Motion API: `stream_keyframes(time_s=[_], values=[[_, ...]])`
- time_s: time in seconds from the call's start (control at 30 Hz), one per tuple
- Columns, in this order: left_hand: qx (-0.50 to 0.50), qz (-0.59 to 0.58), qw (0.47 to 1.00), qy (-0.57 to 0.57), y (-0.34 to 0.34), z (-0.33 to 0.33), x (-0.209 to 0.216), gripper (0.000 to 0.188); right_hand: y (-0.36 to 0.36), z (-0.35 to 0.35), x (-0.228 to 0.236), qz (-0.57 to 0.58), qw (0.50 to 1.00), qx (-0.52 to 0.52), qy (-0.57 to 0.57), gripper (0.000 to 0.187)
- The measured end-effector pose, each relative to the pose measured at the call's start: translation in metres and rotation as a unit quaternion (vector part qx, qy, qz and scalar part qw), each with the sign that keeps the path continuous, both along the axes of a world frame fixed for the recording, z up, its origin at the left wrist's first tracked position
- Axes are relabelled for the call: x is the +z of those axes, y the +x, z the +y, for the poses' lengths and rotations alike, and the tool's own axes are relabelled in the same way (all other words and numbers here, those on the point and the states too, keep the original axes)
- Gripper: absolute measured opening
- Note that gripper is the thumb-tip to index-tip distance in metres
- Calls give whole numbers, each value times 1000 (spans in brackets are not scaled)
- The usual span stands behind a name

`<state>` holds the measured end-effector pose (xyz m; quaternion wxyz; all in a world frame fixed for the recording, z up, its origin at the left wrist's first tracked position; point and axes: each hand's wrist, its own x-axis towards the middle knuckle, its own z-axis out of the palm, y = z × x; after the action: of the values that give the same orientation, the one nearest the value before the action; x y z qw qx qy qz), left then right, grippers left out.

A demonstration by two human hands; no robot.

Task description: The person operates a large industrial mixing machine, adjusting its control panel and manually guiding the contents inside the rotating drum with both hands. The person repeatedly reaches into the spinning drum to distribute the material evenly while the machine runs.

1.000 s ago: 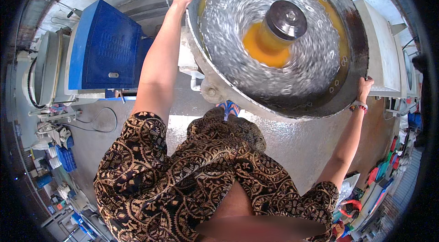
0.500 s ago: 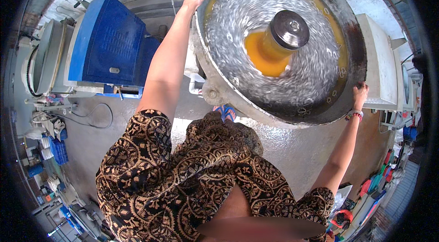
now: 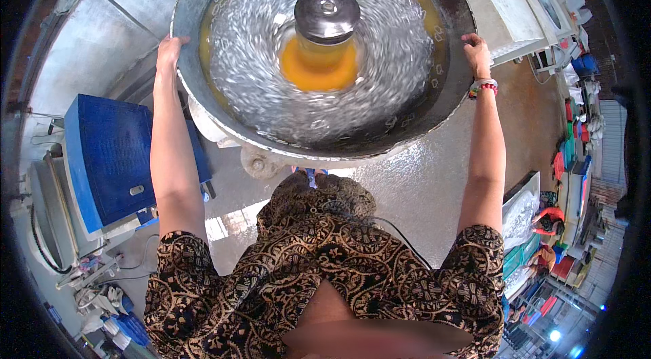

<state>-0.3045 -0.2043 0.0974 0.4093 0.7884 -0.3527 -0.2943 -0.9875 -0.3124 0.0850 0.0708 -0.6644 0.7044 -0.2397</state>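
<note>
In front of me is a large round metal tub [image 3: 407, 142] with a worn, pale rim. Small silvery pieces [image 3: 244, 81] whirl in it, blurred by motion; those near the wall look like oval links. Amber liquid [image 3: 319, 71] pools around the central post, which has a shiny metal cap [image 3: 327, 14]. My left hand [image 3: 170, 54] is closed over the tub's left rim. On the opposite side, my right hand [image 3: 477, 55], with beads at its wrist, curls its fingers over the right rim. Both arms are stretched out, and neither hand dips into the whirling pieces.
A blue metal cabinet [image 3: 112, 162] stands left of my left arm, with a round grey machine [image 3: 47, 210] beyond it. A pale box-shaped unit [image 3: 502, 6] adjoins the tub on the right. Farther right, people in red [image 3: 548, 220] are near tables. A dark cable [image 3: 403, 237] crosses the wet-looking floor.
My view has turned, so the tub appears farther left and the blue cabinet lower. Both hands are still on opposite sides of the rim, and the pieces keep whirling.
</note>
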Motion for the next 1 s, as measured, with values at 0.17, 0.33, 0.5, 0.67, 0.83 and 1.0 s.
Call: stream_keyframes(time_s=[0.17, 0.33, 0.5, 0.67, 0.83, 1.0], values=[[18, 68, 997, 10, -4, 2, 4, 38, -4, -4, -2, 5, 1000, 2, 19, 26], [22, 51, 998, 21, -2, 1, 1, 35, -2, 0, -4, 111, 993, 14, -45, 26], [17, 37, 999, 5, -1, 1, 0, 35, 2, 4, -4, 145, 987, 11, -73, 24], [15, -6, 1000, 8, -4, 1, -1, 33, 2, 7, 0, 88, 995, 16, -47, 21], [-1, -6, 1000, 19, 11, -6, -14, 39, -14, 3, 3, 97, 994, 43, 14, 21], [-12, -107, 994, 11, 17, -5, -25, 51, -49, -26, -15, 83, 990, 111, 38, 25]])
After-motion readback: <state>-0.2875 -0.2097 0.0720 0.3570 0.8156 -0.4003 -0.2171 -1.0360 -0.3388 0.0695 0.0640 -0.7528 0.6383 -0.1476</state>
